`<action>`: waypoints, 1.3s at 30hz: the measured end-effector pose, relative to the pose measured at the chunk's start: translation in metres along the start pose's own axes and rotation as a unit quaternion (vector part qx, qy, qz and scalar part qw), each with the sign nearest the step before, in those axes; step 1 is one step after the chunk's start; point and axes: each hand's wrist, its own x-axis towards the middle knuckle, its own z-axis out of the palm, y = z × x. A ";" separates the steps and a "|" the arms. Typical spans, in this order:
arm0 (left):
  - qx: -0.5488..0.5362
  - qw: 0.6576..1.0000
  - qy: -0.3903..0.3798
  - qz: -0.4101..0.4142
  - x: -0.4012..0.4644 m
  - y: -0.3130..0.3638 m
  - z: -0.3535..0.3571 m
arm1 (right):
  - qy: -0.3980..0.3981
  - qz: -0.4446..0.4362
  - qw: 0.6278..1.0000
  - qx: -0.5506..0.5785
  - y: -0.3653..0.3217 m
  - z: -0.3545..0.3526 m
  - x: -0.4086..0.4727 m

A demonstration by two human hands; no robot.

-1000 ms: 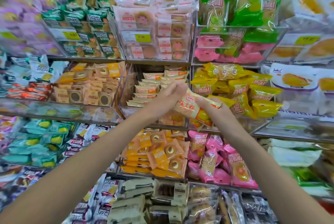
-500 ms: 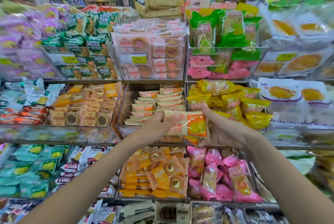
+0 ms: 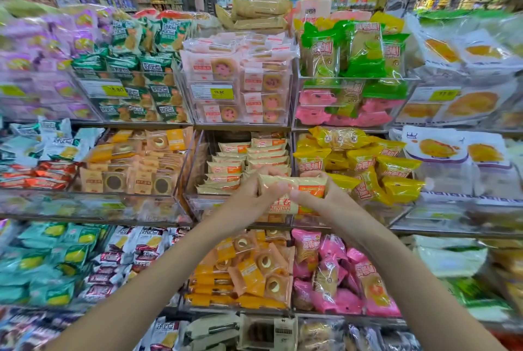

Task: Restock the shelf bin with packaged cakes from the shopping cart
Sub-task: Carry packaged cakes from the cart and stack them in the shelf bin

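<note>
A cream and orange packaged cake point(image 3: 294, 185) is held flat between both hands in front of the middle shelf. My left hand point(image 3: 254, 197) grips its left end and my right hand point(image 3: 317, 199) grips its right end. A second packet seems to sit beneath it, its red lettering showing between my fingers. Just behind stands the clear shelf bin point(image 3: 198, 203), which holds a stack of matching cream and orange packets point(image 3: 243, 161). The shopping cart is out of view.
Clear bins crowd every shelf: yellow packets point(image 3: 368, 161) to the right, orange ring-cake packs point(image 3: 135, 163) to the left, pink boxed cakes point(image 3: 240, 78) above, orange and pink packets point(image 3: 283, 268) below. Store aisles run behind the top shelf.
The packet has turned from a tilt to lying level and has moved up toward the bin's opening. The camera view has tipped upward, so more of the store shows behind.
</note>
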 end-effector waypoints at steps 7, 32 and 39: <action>0.118 0.969 -0.211 -0.059 0.001 0.012 -0.044 | -0.050 -0.031 0.996 -0.071 -0.007 -0.002 0.000; 0.545 0.834 0.082 -0.032 0.116 -0.109 -0.131 | 0.206 -0.301 0.713 -0.599 0.082 0.045 0.116; 0.566 0.818 0.097 0.019 0.147 -0.122 -0.136 | 0.205 -0.311 0.696 -0.614 0.084 0.044 0.120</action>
